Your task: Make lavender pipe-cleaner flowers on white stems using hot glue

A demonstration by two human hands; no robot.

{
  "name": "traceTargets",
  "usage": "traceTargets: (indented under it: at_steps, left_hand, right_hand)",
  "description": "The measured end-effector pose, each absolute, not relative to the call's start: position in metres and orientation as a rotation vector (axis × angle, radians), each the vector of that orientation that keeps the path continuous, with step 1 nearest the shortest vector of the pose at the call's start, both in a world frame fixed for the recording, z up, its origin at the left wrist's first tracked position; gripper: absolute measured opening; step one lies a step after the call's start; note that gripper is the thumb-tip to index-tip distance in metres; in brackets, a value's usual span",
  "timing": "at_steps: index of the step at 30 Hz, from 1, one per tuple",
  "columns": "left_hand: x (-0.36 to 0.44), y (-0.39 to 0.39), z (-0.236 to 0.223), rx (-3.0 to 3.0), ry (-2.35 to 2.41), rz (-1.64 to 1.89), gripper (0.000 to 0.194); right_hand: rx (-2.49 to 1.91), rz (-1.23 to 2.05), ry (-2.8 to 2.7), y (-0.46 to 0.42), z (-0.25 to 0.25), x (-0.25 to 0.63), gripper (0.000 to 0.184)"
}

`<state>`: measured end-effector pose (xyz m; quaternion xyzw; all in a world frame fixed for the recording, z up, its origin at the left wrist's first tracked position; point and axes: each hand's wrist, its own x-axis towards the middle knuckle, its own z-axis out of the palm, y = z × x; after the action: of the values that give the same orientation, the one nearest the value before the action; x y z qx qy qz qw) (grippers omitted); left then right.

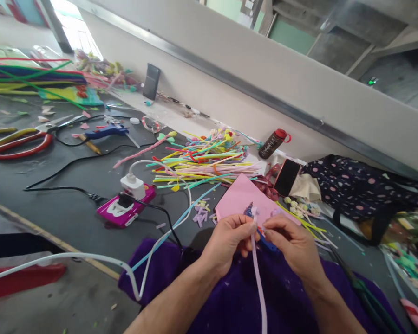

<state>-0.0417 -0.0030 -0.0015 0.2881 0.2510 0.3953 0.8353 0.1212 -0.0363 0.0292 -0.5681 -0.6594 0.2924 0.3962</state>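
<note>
My left hand [231, 236] pinches a pale lilac pipe cleaner [259, 287], whose long tail hangs down over the purple cloth [223, 301]. At its upper end, just above my fingertips, is a small curled lilac tip [254, 211]. Close beside it, my right hand [292, 246] has thumb and fingers pressed together; what they grip, if anything, is too small to make out. Behind both hands lies a pink sheet [235, 199], and a tool with blue handles [269, 243], like pliers, is partly covered by them.
Bundled coloured pipe cleaners [209, 169] lie ahead, with lilac cut pieces [201, 214] nearer. Leftward are a purple power strip [125, 211] with cables, a blue glue gun [106, 132] and red-handled scissors [21, 144]. A dark bottle [273, 144], phone [287, 177] and patterned bag [365, 195] stand right.
</note>
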Motion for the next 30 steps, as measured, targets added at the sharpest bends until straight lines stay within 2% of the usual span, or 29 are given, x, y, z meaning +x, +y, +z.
traceTargets:
  at_steps: [6,16,30]
  left_hand:
    - [-0.037,-0.002,-0.002,0.637,0.582,0.799,0.019]
    - [-0.036,-0.001,-0.003,0.725,0.633,0.783,0.022]
    - [-0.037,-0.002,-0.001,0.801,0.602,0.8,0.023]
  right_hand:
    - [-1.384,0.765,-1.755,-0.029,0.034,0.115,0.006]
    - [-1.434,0.827,-1.696,-0.029,0.031,0.117,0.005]
    - [-1.156,1.654,-1.059,-0.018,0.012,0.126,0.017]
